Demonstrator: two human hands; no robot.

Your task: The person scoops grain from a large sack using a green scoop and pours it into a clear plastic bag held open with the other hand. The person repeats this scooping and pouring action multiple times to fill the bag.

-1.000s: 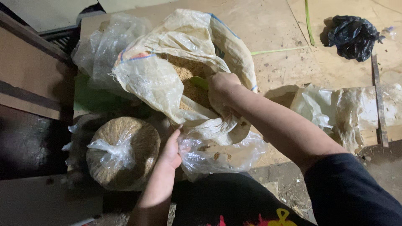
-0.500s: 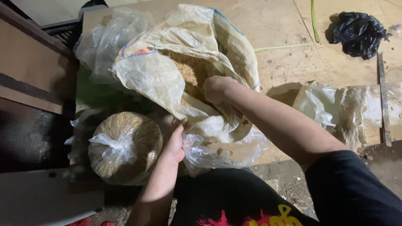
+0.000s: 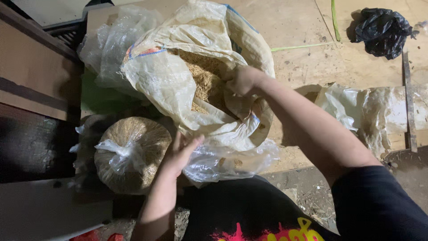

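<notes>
A large woven sack [image 3: 178, 85] of tan grain lies open at centre. The right hand [image 3: 243, 80] is closed on the sack's far-right rim. The left hand [image 3: 180, 154], fingers spread open, is pressed against a clear plastic bag [image 3: 223, 163] below the sack. A tied, filled bag [image 3: 129, 154] sits just left.

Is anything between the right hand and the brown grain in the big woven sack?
Nothing visible. The right hand is already inside the open mouth of the white woven sack, right against the brown grain; the sack's folded-down rim lies below it, not across.
</notes>
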